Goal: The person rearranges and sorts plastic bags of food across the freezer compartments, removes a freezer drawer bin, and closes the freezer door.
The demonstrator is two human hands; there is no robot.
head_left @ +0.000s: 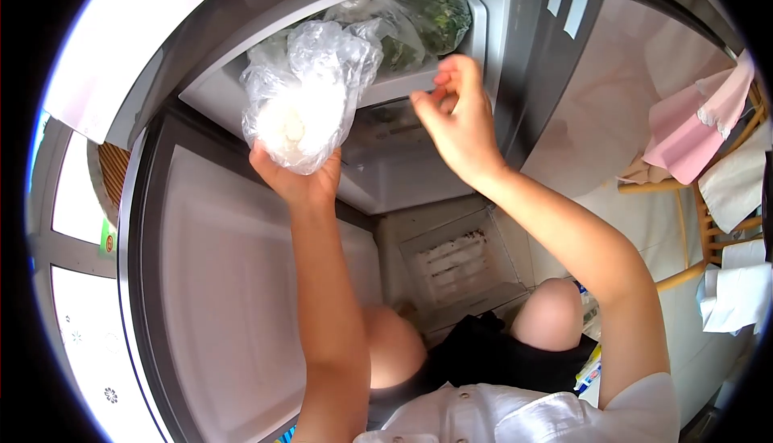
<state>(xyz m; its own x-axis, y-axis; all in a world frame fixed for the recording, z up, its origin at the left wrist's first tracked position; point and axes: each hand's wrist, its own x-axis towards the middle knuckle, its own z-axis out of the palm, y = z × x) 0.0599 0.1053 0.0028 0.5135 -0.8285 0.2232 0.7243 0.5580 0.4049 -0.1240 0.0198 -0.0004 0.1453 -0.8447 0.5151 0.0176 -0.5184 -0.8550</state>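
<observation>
My left hand (299,176) grips the bottom of a clear plastic bag (334,57), raised in front of an open fridge drawer. Something pale and rounded is inside the bag; glare washes it out, so its kind cannot be made out. To the right, my right hand (463,121) is in the air before the drawer front (403,82), fingers loosely bent and thumb apart, with nothing in it. Behind the held bag, another clear bag of leafy green vegetables (439,20) lies in the drawer.
An open fridge door (225,282) stands at the left, another door panel (620,81) at the right. Below the drawer, a clear plastic bin (459,266) rests on the floor between my knees. Cloths (696,121) hang on a wooden rack (713,226) at far right.
</observation>
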